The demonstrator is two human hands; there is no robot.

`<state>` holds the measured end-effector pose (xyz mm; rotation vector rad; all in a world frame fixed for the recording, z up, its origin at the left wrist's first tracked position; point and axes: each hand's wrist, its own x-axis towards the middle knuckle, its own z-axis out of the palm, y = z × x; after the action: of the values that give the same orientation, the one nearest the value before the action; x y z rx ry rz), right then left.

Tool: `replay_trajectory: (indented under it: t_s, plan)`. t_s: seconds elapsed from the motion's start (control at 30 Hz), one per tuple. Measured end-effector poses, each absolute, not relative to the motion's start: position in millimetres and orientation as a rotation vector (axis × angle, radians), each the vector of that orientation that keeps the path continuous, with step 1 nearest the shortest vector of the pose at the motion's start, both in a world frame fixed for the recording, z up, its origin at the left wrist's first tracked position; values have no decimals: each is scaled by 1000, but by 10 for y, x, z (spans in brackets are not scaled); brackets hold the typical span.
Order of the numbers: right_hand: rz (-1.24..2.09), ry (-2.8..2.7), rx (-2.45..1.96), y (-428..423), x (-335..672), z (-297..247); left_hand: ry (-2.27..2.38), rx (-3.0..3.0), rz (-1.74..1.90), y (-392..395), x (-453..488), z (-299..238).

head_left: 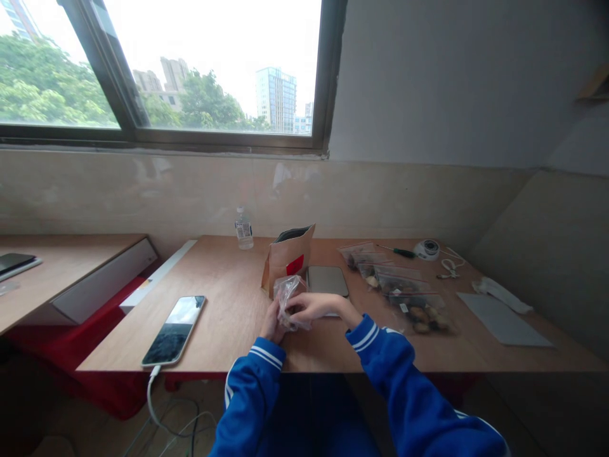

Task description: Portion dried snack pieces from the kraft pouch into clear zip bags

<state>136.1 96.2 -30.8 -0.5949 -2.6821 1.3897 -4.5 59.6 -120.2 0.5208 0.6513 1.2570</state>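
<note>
A clear plastic bag (288,289) is held up between my two hands, above the near middle of the table. My left hand (272,324) grips it from the left and below. The fingers of my right hand (309,307) are bent at the bag's opening or side; whether they pinch something inside cannot be made out. Just behind stands an open brown paper pouch (288,257) with a red label. A flat scale with a metal top (328,281) lies beside the pouch, partly covered by my right hand and wrist.
Several zip bags of dark and pale pieces (421,312) lie on the right, near a green-handled screwdriver (403,252), a white dome camera (427,249) and a grey sheet (504,319). A charging phone (175,331) is at left, a water bottle (244,230) at the back.
</note>
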Motion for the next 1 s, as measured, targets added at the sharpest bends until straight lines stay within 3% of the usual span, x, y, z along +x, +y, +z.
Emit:
replay_trajectory:
  t_s: [0.77, 1.0]
  plan:
    - [1015, -2012, -982, 933, 1520, -214, 549, 620, 1338, 516, -11, -1115]
    - [979, -2148, -893, 939, 1713, 213, 577, 645, 1339, 534, -42, -1126]
